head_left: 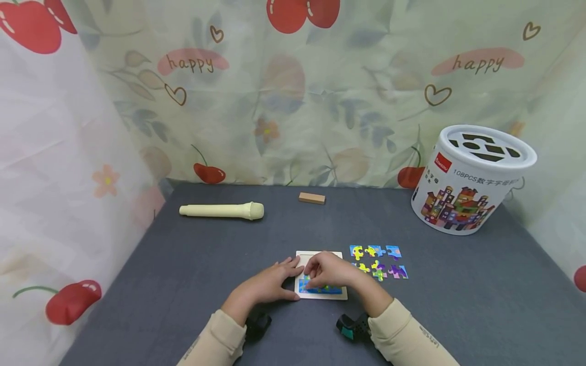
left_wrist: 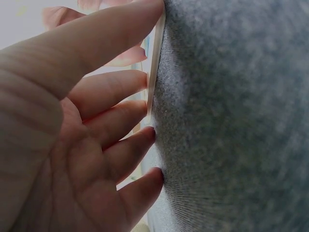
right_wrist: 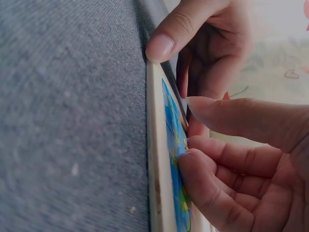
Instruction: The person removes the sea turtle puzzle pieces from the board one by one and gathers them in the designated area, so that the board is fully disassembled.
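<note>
Cream sleeves [head_left: 212, 339] lie closest to my head camera, both with small lettering along the forearm and a dark wrist device [head_left: 258, 325] showing just beside each cuff. Past them I see the person's left hand [head_left: 267, 285] spread wide, its thumb at the near left corner of a pale puzzle tray [head_left: 344, 295] and its fingers fanned along the left side. On the left wrist feed, two fingertips meet the rim, while the last two reach beyond it.

The right hand [head_left: 333, 269] arches over the tray, fingers bent and narrowed, tips down at the puzzle surface — I cannot tell whether they pinch a piece. Under it, a blue picture section [head_left: 333, 290] fills the near part of the tray, which lies flat on the dark tabletop [head_left: 206, 264], between the hands. Just right of the tray, I have loose pieces [head_left: 379, 273] in two rows, yellow, blue, purple and green.

Farther back, a cream toy microphone [head_left: 220, 210] lies on the left and a small wooden block [head_left: 312, 199] near the middle. A white bucket [head_left: 462, 188] with a slotted lid stands at the right — behind everything hangs cherry-printed cloth [head_left: 316, 137].
</note>
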The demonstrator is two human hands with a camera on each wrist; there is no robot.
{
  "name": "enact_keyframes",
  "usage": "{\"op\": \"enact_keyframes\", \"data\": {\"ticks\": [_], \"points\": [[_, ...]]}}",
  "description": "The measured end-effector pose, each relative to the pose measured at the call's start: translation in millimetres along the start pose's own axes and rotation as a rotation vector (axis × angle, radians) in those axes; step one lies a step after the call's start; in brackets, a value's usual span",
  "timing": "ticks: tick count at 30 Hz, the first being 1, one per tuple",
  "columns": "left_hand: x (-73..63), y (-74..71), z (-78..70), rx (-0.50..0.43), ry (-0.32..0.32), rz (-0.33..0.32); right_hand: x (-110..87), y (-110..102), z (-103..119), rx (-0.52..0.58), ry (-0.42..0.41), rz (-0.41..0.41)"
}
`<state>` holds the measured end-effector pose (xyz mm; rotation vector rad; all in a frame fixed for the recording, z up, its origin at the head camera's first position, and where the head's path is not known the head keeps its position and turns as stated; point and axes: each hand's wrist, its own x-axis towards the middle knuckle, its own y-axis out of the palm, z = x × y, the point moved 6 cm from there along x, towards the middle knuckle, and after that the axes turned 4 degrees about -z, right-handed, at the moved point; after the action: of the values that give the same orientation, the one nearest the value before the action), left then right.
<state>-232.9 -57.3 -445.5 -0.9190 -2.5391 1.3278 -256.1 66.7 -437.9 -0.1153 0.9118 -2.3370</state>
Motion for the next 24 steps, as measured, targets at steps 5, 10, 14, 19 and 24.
{"op": "enact_keyframes", "data": {"ticks": [5,10,14,19,24], "points": [[-0.4,-0.6,-0.6,0.006,0.001,-0.002,0.2,2,-2,0.017,0.016,-0.016],[-0.6,-0.2,-0.2,0.012,-0.003,-0.002,0.2,3,-3,0.068,0.017,-0.008],[-0.1,0.2,-0.2,0.009,0.002,-0.004,-0.4,4,-5,0.128,0.022,0.011],[1.3,1.5,0.0,0.022,0.006,-0.002,-4.2,3,-8,0.211,0.028,0.010],[1.6,2.7,0.4,0.040,-0.016,0.008,-12.7,-5,-14,0.234,0.047,0.005]]}}
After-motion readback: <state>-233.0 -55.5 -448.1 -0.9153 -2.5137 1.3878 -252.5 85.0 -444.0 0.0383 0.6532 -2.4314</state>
